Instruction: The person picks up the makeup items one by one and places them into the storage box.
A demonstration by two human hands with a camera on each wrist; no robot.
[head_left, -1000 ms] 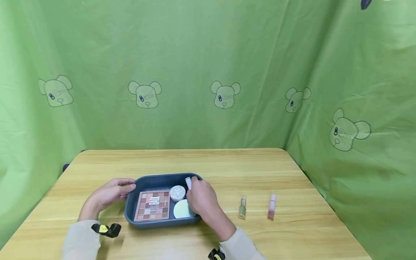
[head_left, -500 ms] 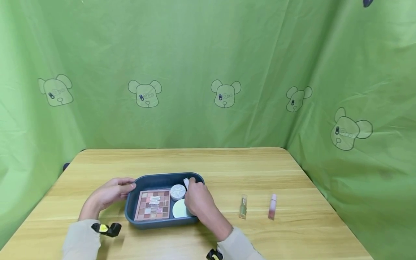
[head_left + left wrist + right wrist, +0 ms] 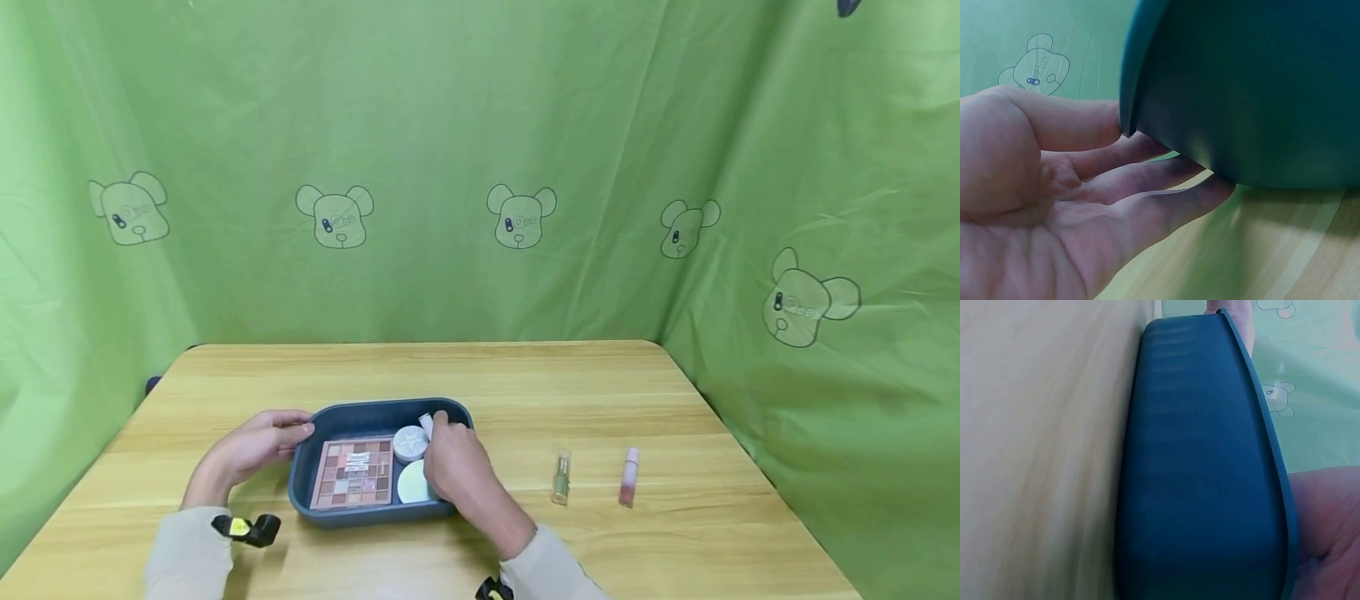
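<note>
A dark blue tray sits on the wooden table, with my left hand at its left end. In the left wrist view, the thumb tip is at the tray's rim and the nearly straight fingers touch its outer wall. My right hand reaches over the right end and pinches a small white tube inside the tray; most of the tube is hidden by the hand. Left of it lie an eyeshadow palette, a round white jar with a star on its lid, and a pale round compact, partly covered.
To the right of the tray, a green-tinted lip gloss tube and a pink lip gloss tube lie apart on the table. Green curtain with bear faces encloses the back and sides.
My right hand has shifted slightly left within the tray, bringing the white tube closer to the star-lidded jar. More of the compact is covered now. My left hand stays in place.
</note>
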